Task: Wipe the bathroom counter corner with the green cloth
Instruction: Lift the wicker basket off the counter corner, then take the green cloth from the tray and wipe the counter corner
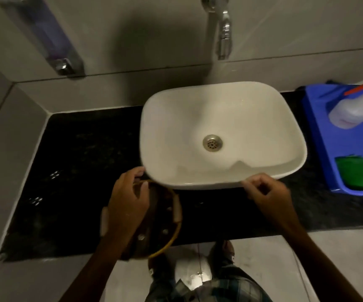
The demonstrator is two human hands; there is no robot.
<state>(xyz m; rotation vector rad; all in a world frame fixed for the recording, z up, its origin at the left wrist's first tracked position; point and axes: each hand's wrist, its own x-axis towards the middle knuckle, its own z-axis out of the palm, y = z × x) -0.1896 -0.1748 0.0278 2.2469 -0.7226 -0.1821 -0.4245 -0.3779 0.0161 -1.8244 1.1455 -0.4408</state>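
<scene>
Counter (84,171): black speckled stone, filling the left and middle of the frame, grey tiled walls behind.
Basin (285,153): white, resting on the counter at centre, tap (225,29) above it.
Tray (320,138): blue, right edge of frame, holding a spray bottle (350,112).
Green cloth (359,174): folded in the tray's lower part, well apart from both hands.
Left hand (128,199): lower centre, fingers curled over a round brown yellow-rimmed object (163,221).
Right hand (267,192): loosely curled, empty, touching the basin's near rim.
</scene>
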